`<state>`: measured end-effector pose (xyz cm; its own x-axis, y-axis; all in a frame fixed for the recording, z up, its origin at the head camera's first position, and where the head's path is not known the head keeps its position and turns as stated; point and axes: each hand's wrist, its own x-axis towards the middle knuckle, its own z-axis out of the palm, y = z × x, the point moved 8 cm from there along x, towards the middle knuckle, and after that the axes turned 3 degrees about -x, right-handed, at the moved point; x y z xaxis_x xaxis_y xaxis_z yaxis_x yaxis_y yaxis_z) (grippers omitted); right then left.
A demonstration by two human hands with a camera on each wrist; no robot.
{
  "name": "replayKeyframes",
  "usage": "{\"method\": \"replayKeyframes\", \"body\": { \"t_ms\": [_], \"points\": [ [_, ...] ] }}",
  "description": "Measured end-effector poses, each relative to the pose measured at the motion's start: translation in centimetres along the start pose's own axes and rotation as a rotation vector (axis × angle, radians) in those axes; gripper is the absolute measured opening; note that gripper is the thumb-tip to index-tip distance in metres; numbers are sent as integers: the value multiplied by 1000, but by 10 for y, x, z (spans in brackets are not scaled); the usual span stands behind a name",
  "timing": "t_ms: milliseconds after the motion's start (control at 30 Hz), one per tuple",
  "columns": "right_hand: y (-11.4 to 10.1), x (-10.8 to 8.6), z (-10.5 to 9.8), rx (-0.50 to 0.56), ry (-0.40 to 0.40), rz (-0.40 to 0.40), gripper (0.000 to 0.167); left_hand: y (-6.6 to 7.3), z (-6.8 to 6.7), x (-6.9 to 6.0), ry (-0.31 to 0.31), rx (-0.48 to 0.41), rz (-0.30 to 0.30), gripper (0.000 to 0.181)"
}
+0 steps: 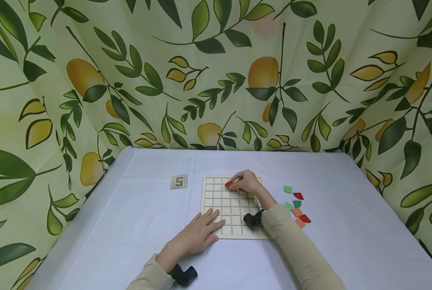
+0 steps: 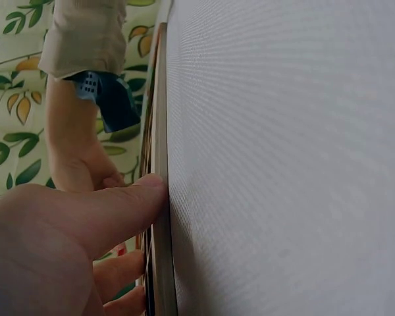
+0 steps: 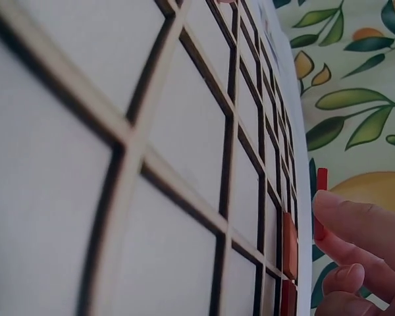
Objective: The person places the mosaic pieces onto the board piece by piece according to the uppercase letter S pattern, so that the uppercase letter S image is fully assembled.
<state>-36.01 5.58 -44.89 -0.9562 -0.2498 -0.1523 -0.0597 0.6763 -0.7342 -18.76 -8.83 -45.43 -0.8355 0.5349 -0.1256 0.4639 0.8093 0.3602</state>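
A pale, leaf-and-fruit-printed curtain [image 1: 223, 108] hangs behind and along both sides of a white-covered table [image 1: 129, 213].

The held piece [image 1: 228, 184] is red; board [image 1: 217, 201], cream-gridded; curtain [image 1: 143, 112], leaf-patterned.

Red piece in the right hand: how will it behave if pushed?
The red piece is probably stiff: edge-on between the fingers, it shows no bend. Likely light, being small and thin. Should slide rather than roll, given its flat shape.

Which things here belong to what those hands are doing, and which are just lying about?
Seemingly part of the job:
grid board
red piece in the right hand
loose coloured pieces
probably the patterned card

Seemingly just there:
leafy curtain
white tablecloth
black wrist devices
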Motion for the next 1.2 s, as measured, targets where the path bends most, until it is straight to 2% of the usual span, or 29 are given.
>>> {"method": "replayKeyframes", "body": {
  "t_ms": [267, 600, 967, 1200],
  "points": [
    [-6, 1, 2, -13, 10, 4, 25, -1, 0, 0, 7, 2, 6, 47],
    [-6, 3, 7, -59, 16, 45, 23, -1, 1, 1, 3, 0, -3, 48],
    [-9, 2, 10, -115, 17, 36, 23, -1, 1, 1, 1, 2, -9, 48],
    [-7, 1, 9, -111, 28, 53, 24, -1, 1, 1, 4, 13, -1, 48]
  ]
}}
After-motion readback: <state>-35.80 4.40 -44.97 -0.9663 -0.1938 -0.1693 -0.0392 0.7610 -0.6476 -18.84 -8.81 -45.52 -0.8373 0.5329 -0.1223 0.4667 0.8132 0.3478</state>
